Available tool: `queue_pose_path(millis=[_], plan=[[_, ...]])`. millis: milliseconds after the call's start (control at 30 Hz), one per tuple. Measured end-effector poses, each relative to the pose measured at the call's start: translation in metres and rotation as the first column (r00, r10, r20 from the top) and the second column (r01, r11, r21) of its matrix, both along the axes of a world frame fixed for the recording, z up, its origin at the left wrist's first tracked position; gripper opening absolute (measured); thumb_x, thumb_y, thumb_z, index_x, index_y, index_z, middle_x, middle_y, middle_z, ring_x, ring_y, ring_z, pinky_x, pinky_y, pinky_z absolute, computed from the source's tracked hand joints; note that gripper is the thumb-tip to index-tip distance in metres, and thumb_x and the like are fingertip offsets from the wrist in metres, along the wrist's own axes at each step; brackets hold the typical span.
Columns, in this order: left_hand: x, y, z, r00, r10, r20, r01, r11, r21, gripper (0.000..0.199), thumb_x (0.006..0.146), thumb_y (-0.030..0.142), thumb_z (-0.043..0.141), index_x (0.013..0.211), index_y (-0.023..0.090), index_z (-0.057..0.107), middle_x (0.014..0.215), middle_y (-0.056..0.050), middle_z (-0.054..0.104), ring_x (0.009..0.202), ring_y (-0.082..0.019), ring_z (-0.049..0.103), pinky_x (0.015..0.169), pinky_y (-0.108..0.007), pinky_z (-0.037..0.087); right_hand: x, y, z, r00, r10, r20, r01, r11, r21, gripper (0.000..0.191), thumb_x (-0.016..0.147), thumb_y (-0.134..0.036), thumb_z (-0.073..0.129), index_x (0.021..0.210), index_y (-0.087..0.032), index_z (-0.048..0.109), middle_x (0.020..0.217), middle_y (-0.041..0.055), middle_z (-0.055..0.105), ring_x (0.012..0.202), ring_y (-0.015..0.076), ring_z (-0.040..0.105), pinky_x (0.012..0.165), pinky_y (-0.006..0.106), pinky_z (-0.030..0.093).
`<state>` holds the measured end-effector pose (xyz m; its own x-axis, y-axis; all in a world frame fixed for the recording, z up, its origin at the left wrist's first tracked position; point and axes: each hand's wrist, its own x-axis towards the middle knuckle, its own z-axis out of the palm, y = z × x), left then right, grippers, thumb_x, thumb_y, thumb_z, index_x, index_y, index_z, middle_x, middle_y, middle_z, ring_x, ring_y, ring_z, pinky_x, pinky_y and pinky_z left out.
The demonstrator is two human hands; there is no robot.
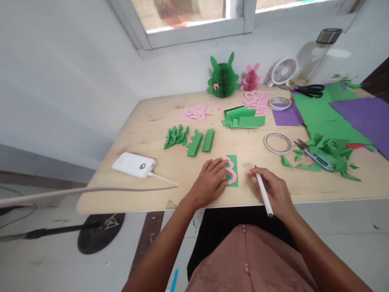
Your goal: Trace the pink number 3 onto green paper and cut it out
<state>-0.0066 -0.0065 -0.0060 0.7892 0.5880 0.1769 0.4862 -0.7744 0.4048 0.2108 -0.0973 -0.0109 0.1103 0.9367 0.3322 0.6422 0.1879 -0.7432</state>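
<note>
Wooden table (pixel 158 121); left hand (pixel 209 182) flat on green strip (pixel 232 170); right hand (pixel 273 190) around pen (pixel 263 195)

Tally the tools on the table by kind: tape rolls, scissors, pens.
Tape rolls: 2 (one near the purple paper, one nearer the front edge)
Scissors: 2 (black pair, small snips)
Pens: 1 (white pen in right hand)
Total: 5

green paper strip (pixel 234 172), pink cutout (pixel 231 170) on it, white pen (pixel 263 194), white power bank (pixel 134 164), purple sheet (pixel 364 119)
</note>
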Motion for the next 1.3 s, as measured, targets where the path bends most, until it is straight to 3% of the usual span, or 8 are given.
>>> queue_pose_path(millis=[300, 533, 633, 767, 867, 1100, 1200, 1300], plan=[[0.001, -0.001, 0.001, 1.0, 0.003, -0.001, -0.004, 1.0, -0.004, 0.023, 0.09, 0.02, 0.046, 0.108, 0.02, 0.06, 0.146, -0.008, 0.047, 0.14, -0.025, 0.033, 0.114, -0.047, 0.026, 0.0, -0.001, -0.001, 1.0, 0.001, 0.018, -0.001, 1.0, 0.028, 0.018, 0.093, -0.027, 0.054, 0.11, -0.025, 0.058, 0.102, 0.0053, 0.074, 0.096, 0.0217, 0.069, 0.084, 0.038, 0.055], [0.0, -0.001, 0.001, 1.0, 0.011, -0.015, -0.011, 1.0, -0.001, 0.022, 0.092, 0.022, 0.045, 0.108, 0.02, 0.059, 0.146, -0.008, 0.047, 0.141, -0.024, 0.032, 0.115, -0.047, 0.025, 0.004, 0.0, 0.005, 0.998, 0.057, 0.005, -0.057, 0.998, -0.038, 0.017, 0.093, -0.026, 0.053, 0.109, -0.025, 0.059, 0.103, 0.0051, 0.073, 0.099, 0.0207, 0.068, 0.086, 0.036, 0.054], [0.0, -0.001, 0.001, 1.0, 0.007, -0.017, -0.007, 1.0, 0.003, 0.022, 0.091, 0.021, 0.045, 0.109, 0.02, 0.059, 0.147, -0.008, 0.046, 0.141, -0.024, 0.031, 0.115, -0.047, 0.025, 0.011, 0.007, 0.008, 0.985, 0.098, 0.142, -0.102, 0.995, 0.022, 0.022, 0.092, -0.02, 0.051, 0.113, -0.022, 0.058, 0.106, 0.0072, 0.073, 0.1, 0.0216, 0.068, 0.085, 0.036, 0.054], [0.0, -0.001, 0.001, 1.0, 0.006, -0.008, -0.006, 1.0, 0.016, 0.022, 0.091, 0.02, 0.046, 0.108, 0.02, 0.059, 0.146, -0.008, 0.047, 0.141, -0.024, 0.032, 0.115, -0.047, 0.026, 0.029, 0.024, 0.016, 0.861, 0.088, 0.501, -0.203, 0.963, 0.18, 0.027, 0.09, -0.009, 0.047, 0.113, -0.016, 0.059, 0.1, 0.0118, 0.073, 0.093, 0.025, 0.068, 0.078, 0.038, 0.051], [0.0, -0.001, 0.001, 1.0, 0.011, -0.002, -0.011, 1.0, 0.02, 0.023, 0.091, 0.02, 0.045, 0.109, 0.021, 0.059, 0.146, -0.007, 0.047, 0.14, -0.024, 0.032, 0.115, -0.047, 0.026, 0.049, 0.035, 0.025, 0.758, 0.059, 0.649, -0.257, 0.942, 0.215, 0.027, 0.088, -0.007, 0.048, 0.109, -0.014, 0.062, 0.098, 0.014, 0.073, 0.088, 0.0255, 0.068, 0.076, 0.038, 0.049], [-0.001, -0.001, 0.0, 1.0, 0.011, -0.005, -0.011, 1.0, 0.026, 0.023, 0.09, 0.019, 0.046, 0.109, 0.021, 0.06, 0.146, -0.007, 0.047, 0.14, -0.024, 0.033, 0.115, -0.046, 0.026, 0.116, 0.044, 0.044, 0.549, -0.033, 0.835, -0.238, 0.952, 0.194, 0.026, 0.089, -0.01, 0.049, 0.108, -0.016, 0.065, 0.097, 0.0128, 0.073, 0.092, 0.0273, 0.067, 0.076, 0.038, 0.046], [-0.001, 0.0, 0.0, 1.0, 0.011, -0.003, -0.011, 1.0, 0.025, 0.024, 0.09, 0.018, 0.046, 0.108, 0.022, 0.06, 0.146, -0.007, 0.048, 0.14, -0.024, 0.033, 0.115, -0.047, 0.026, 0.14, 0.044, 0.048, 0.524, -0.074, 0.849, -0.182, 0.963, 0.197, 0.028, 0.088, -0.01, 0.05, 0.109, -0.017, 0.067, 0.099, 0.0131, 0.074, 0.092, 0.0287, 0.068, 0.073, 0.038, 0.044], [0.0, 0.0, 0.0, 1.0, 0.009, 0.001, -0.009, 1.0, 0.013, 0.024, 0.09, 0.018, 0.045, 0.108, 0.022, 0.06, 0.146, -0.007, 0.048, 0.14, -0.025, 0.033, 0.115, -0.048, 0.026, 0.153, 0.047, 0.048, 0.483, -0.031, 0.875, -0.167, 0.978, 0.127, 0.029, 0.088, -0.011, 0.048, 0.108, -0.016, 0.068, 0.099, 0.015, 0.074, 0.093, 0.0305, 0.067, 0.073, 0.039, 0.043]])
